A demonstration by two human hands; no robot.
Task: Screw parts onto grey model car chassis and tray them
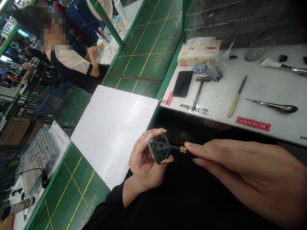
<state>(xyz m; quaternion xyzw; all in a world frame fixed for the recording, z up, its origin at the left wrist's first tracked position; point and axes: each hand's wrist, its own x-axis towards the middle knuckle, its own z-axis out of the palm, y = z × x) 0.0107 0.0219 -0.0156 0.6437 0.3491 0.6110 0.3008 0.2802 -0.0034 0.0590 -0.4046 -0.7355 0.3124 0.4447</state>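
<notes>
My left hand [146, 159] pinches a small dark metal part with a silver edge [159, 148] between thumb and fingers. My right hand [240, 169] comes in from the right, its thumb and forefinger gripping a thin steel tool with a brass collar [183, 149]. The tool's shaft lies across the dark part, its tip reaching the far side near my left fingers. The grip end of the tool is hidden by my right fingers.
A white board [112, 134] lies on the green bench to my left. A white workbench [216, 105] holds a phone [182, 83], a tissue box [199, 52], a gold-handled file [237, 97] and a steel pick [278, 107]. A co-worker [72, 59] sits at the far left.
</notes>
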